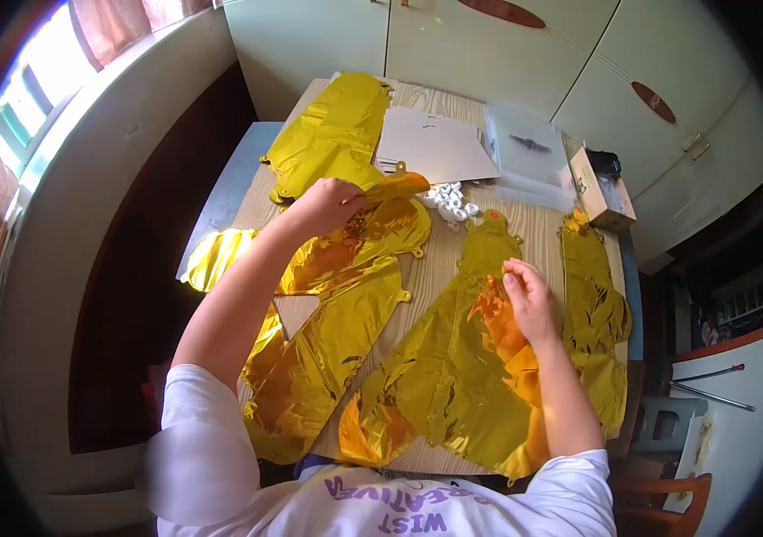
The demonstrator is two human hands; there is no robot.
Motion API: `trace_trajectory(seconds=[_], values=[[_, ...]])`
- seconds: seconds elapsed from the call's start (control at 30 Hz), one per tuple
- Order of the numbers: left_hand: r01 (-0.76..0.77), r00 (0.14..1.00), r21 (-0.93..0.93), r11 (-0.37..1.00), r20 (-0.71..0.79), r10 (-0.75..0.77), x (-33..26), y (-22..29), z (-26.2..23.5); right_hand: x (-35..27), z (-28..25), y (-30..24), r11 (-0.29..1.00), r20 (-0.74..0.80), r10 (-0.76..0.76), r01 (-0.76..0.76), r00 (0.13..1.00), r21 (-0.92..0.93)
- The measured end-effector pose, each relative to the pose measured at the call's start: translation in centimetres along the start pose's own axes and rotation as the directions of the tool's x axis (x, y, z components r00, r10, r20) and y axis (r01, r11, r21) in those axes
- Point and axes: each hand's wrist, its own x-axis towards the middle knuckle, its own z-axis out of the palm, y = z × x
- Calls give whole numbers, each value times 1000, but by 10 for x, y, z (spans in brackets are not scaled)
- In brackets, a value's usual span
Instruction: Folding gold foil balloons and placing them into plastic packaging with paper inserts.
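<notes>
Flat, uninflated gold foil balloons cover much of the wooden table. My left hand (326,208) is closed on the upper part of the left-middle foil balloon (346,322), and a flap of its foil sticks out past the fingers to the right. The fingertips of my right hand (529,300) are pinched at the raised right edge of the large foil balloon (440,376) in front of me. That edge curls up and looks orange along my forearm. What exactly lies between those fingertips is too small to see fully.
Another gold balloon (332,134) lies at the far left, one (592,304) along the right edge. White rolls or rings (451,202) are piled by white sheets (435,143). Beyond are a clear plastic tray (525,148) and a small open box (604,192). Pale cabinets (480,54) stand behind.
</notes>
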Motion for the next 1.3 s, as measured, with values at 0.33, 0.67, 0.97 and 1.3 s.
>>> trace_trajectory(seconds=[0.33,0.67,0.97,1.3], values=[[122,917,-96,988,-369,-149,23,-8,-16,66,39,-84,908,274,-348,395,897,-141],[-347,846,273,897,-320,425,15,-19,-42,139,150,-112,932,272,-287,333,918,-143],[-117,984,281,952,-99,150,-30,-20,9,160,159,-100,416,531,366,-645,764,641],[190,978,448,873,-165,-128,22,-58,-40,167,181,-81,963,200,-33,-22,979,268]])
